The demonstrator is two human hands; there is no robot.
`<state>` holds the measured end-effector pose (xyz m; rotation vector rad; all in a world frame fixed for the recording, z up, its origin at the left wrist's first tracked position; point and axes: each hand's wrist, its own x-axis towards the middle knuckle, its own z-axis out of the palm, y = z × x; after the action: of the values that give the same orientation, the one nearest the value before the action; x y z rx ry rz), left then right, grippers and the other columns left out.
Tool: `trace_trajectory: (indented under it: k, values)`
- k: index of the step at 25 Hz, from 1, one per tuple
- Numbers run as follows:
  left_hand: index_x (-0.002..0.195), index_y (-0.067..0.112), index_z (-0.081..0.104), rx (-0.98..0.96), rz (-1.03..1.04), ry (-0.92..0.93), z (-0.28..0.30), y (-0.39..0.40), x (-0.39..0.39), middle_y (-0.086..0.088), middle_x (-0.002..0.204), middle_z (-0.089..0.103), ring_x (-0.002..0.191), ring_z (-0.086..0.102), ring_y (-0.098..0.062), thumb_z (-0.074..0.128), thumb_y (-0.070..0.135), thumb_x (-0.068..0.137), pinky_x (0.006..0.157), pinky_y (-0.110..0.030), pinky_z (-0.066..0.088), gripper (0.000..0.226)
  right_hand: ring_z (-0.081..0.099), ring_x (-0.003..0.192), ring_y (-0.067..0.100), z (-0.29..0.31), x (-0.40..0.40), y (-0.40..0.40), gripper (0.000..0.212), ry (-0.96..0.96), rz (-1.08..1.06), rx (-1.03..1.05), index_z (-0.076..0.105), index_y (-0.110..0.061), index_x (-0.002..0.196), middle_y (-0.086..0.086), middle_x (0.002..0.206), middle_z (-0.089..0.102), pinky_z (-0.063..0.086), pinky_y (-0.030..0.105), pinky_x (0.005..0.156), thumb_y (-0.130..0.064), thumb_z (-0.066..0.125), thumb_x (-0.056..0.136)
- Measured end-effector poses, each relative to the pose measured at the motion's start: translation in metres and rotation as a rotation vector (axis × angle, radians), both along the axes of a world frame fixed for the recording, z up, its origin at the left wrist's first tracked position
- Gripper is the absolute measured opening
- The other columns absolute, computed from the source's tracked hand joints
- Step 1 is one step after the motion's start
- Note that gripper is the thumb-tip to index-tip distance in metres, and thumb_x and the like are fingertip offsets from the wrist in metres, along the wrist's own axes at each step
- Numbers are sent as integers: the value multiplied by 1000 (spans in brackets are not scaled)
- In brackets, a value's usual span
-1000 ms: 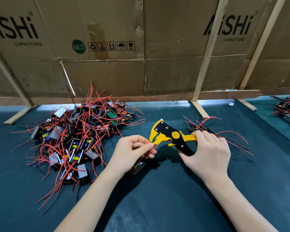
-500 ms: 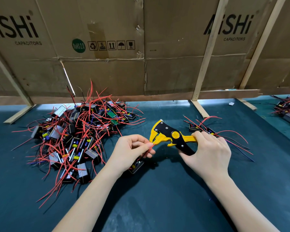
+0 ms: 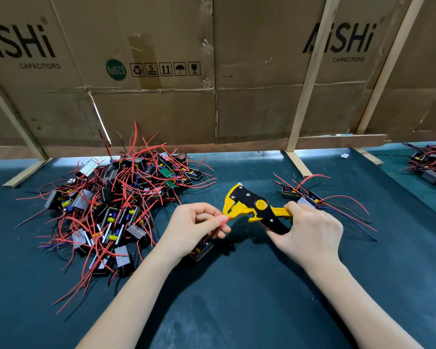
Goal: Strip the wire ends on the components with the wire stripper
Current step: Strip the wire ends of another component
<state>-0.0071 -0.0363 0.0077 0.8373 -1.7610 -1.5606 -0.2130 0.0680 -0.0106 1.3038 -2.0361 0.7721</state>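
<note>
My left hand [image 3: 194, 229] pinches a red wire [image 3: 223, 222] between thumb and fingers; its tip points into the jaws of the yellow and black wire stripper [image 3: 249, 206]. A small black component [image 3: 202, 250] hangs from that wire under my left palm, partly hidden. My right hand [image 3: 310, 231] grips the stripper's handles, with the jaws facing left toward the wire end. A large pile of components with red wires [image 3: 111, 205] lies to the left of my left hand.
Two components with red and blue wires [image 3: 302, 193] lie behind my right hand. Another heap [image 3: 431, 165] sits at the far right edge. A cardboard wall on wooden struts [image 3: 307, 79] closes the back of the dark green table [image 3: 237, 298].
My left hand has brought the red wire's tip closer to the stripper's jaws. The stripper and my right hand have barely shifted.
</note>
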Motion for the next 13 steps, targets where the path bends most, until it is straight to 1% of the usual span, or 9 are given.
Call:
trace_trajectory:
  k: [4, 7, 8, 10, 13]
  values:
    - [82, 3, 68, 3, -2, -12, -1, -1, 1, -15, 78, 75, 62, 68, -15, 71, 12, 88, 61, -19, 52, 10, 54, 41, 30, -3, 0, -1, 48, -4, -3, 52, 61, -14, 59, 1, 48, 50, 35, 25, 46, -50, 90, 50]
    - [82, 5, 69, -3, 4, -40, -2, -2, 1, -14, 78, 76, 65, 68, -18, 71, 14, 88, 65, -28, 49, 11, 53, 39, 30, -3, 0, -2, 50, 11, 2, 72, 59, -12, 57, 1, 47, 51, 35, 25, 46, -49, 91, 48]
    - [82, 4, 69, 0, 5, -39, -1, -1, 2, -14, 78, 75, 64, 68, -18, 71, 13, 88, 65, -27, 49, 11, 51, 36, 29, -3, 1, -2, 51, 26, 3, 67, 56, -11, 54, 2, 45, 49, 33, 23, 45, -46, 93, 46]
    - [82, 3, 68, 12, -1, -18, 0, 0, 3, -15, 76, 75, 61, 68, -15, 71, 11, 88, 61, -21, 51, 10, 47, 32, 28, -2, 2, -1, 54, 39, -3, 46, 50, -11, 48, 3, 40, 45, 27, 21, 46, -40, 95, 43]
    - [83, 0, 67, 8, -19, -12, 4, 0, 4, -17, 76, 75, 59, 68, -15, 70, 9, 88, 57, -18, 51, 11, 48, 33, 29, -3, 2, 0, 53, 12, -8, 26, 49, -13, 47, 2, 40, 44, 27, 21, 47, -39, 95, 43]
